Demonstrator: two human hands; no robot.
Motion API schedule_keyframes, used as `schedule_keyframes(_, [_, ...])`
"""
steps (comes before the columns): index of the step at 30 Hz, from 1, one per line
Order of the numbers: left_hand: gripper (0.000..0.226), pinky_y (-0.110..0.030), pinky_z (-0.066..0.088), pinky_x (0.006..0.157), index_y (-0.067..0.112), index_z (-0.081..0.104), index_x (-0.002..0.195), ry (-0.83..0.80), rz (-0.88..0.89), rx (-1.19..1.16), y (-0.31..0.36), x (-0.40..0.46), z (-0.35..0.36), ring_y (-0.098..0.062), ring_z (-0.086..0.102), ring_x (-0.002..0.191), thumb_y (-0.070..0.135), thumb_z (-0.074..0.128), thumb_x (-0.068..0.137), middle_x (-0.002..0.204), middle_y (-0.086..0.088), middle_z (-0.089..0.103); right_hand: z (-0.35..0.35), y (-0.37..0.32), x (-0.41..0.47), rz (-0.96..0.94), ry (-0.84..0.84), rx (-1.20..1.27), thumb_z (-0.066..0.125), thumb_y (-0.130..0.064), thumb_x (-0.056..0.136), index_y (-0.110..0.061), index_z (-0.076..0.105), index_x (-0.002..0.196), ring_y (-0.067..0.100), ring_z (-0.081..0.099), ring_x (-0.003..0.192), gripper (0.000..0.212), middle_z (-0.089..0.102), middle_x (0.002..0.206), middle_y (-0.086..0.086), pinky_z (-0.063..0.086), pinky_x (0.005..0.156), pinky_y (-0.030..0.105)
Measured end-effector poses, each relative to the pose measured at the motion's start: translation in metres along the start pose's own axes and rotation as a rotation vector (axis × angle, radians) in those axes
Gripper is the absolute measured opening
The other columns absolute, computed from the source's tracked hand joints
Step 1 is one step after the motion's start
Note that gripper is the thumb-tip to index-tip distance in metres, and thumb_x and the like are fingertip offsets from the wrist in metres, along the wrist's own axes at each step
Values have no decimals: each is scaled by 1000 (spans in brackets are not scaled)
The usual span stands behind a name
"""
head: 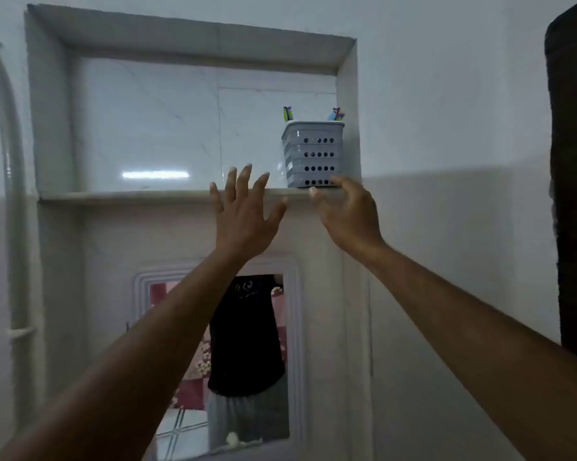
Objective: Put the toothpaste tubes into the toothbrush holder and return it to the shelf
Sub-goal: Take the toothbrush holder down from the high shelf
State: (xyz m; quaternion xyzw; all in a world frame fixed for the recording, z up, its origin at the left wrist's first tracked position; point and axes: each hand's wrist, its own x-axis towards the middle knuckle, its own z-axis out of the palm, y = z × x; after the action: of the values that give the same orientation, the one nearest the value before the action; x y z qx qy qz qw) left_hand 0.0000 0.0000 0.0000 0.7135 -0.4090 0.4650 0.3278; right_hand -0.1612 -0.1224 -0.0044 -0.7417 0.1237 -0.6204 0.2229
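Note:
A grey perforated toothbrush holder stands upright at the right end of the shelf, inside a tiled wall niche. Colourful tips of toothbrushes or tubes stick out of its top at the left and right corners; I cannot tell which they are. My left hand is raised with fingers spread, just left of and below the holder, holding nothing. My right hand hovers under the holder's base with curled, parted fingers, empty, its fingertips close to the shelf edge.
A mirror hangs on the wall below the shelf and reflects a person in a dark shirt. A white pipe runs down the left wall. A dark door frame stands at the far right.

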Motion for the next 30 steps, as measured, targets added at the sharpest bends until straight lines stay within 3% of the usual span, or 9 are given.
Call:
schedule_keyframes(4, [72,-57,-18,129,33,37,164,71,-35,84,-6,9,18,-27,-1,168,74,27,106,178,0,22,18,1,18,-10,58,-106,71,-66,99,-14,53,158,29,49,150,81,56,162,7,46,123,50])
schedule_keyframes(8, [66,-54,-14,130,36,41,162,156,-32,111,-10,11,28,-23,2,168,71,27,108,177,4,27,35,4,38,-1,108,-109,77,-71,91,-12,47,157,31,54,142,93,57,154,8,50,117,50])
schedule_keyframes(15, [64,-54,-11,132,36,48,159,217,-52,130,-9,9,35,-21,15,166,70,30,108,171,7,39,51,8,69,76,87,-80,69,-92,56,-9,35,165,34,58,144,141,58,157,9,47,120,56])
schedule_keyframes(17, [65,-54,-10,132,36,48,158,214,-66,147,-8,9,36,-21,20,165,71,29,108,169,8,42,51,11,71,86,83,-60,69,-92,53,-10,38,162,33,60,141,140,60,154,7,47,119,57])
schedule_keyframes(22, [64,-57,-2,132,34,53,155,204,-80,156,-7,10,33,-21,31,160,71,31,107,164,8,49,41,7,65,77,149,16,93,-71,66,-12,41,161,30,61,137,123,61,151,5,50,116,57])
schedule_keyframes(26, [67,-57,-4,132,33,55,154,152,-106,123,-3,11,27,-20,29,161,72,30,106,164,8,50,28,-3,58,77,179,107,89,-72,59,-12,31,165,32,58,139,135,56,152,5,52,113,59])
schedule_keyframes(30, [71,-51,-7,133,28,52,156,107,-155,-1,2,9,15,-17,19,164,73,34,105,166,6,48,12,-13,49,17,213,259,94,-67,54,-15,31,165,25,63,134,137,59,148,1,62,105,48])
